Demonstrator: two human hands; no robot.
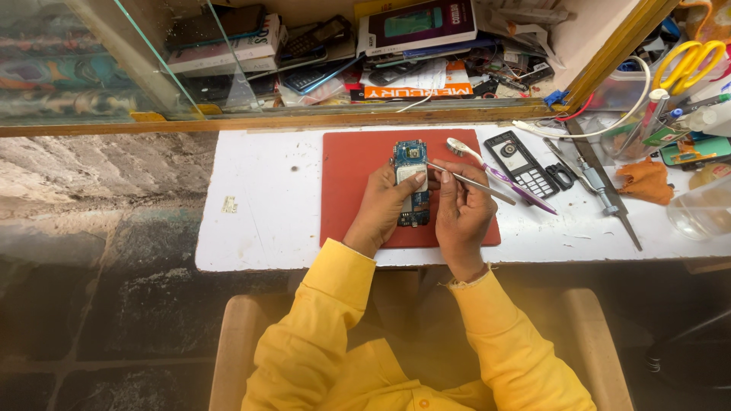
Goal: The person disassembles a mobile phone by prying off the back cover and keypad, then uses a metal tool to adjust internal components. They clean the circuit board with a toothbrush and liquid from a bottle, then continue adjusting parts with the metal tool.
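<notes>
Two hands are closed over one small job at the middle of a red mat laid on the white desk, presumably so that small parts stay put and show up against the colour. A bare phone circuit board is gripped by the left hand, its fingers curled shut around the board's left edge with the thumb pressed on a pale patch of its face; the board seems to be steadied this way so that its top face is left free. A thin metal tool, probably tweezers, is pinched in the right hand, whose fingers are closed on the shaft just right of the board, the tip being brought to the board's upper right edge beside the left thumb. Just beyond the right fingers, a purple-handled tool with a spoon-like pale end is laid on the mat's edge, within easy reach. Further right of those fingers, a keypad phone front, a small black frame part and a long metal screwdriver are set aside on the desk, apart from the board. An orange cloth is left well to the right, and yellow-handled scissors are stood in clutter beyond it.
</notes>
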